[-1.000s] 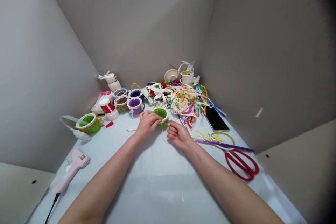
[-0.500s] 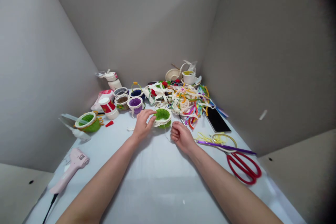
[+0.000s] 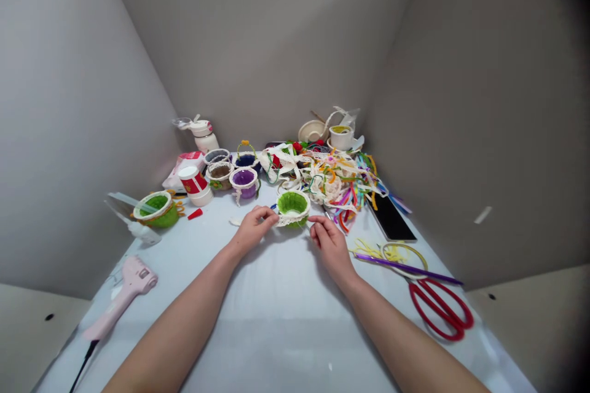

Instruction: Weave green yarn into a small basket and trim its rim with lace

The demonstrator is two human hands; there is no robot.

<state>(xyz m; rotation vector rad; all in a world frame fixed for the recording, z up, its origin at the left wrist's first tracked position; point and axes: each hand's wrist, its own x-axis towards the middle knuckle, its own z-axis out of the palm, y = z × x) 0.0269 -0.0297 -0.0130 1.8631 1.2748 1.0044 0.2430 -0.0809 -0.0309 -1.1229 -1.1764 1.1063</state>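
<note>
A small green basket (image 3: 294, 204) stands upright on the table in front of me, with white lace trim (image 3: 289, 219) around its rim. At its left side my left hand (image 3: 256, 226) is closed, thumb and fingers pinching the loose end of the lace. My right hand (image 3: 330, 247) is at the basket's right side, its index fingertip at the lower edge of the trim and the other fingers curled in. Whatever those curled fingers may hold is too small to make out.
Several small baskets, such as a purple one (image 3: 244, 179), stand behind. Tangled ribbons and lace (image 3: 332, 181) pile at the back right. A phone (image 3: 391, 218) and red-handled scissors (image 3: 441, 309) lie right; a pink glue gun (image 3: 124, 295) and another green basket (image 3: 159, 212) are left.
My left hand has moved from the basket's rim to the lace end, now drawn out leftward. My right index finger has straightened toward the basket. The view has shifted slightly.
</note>
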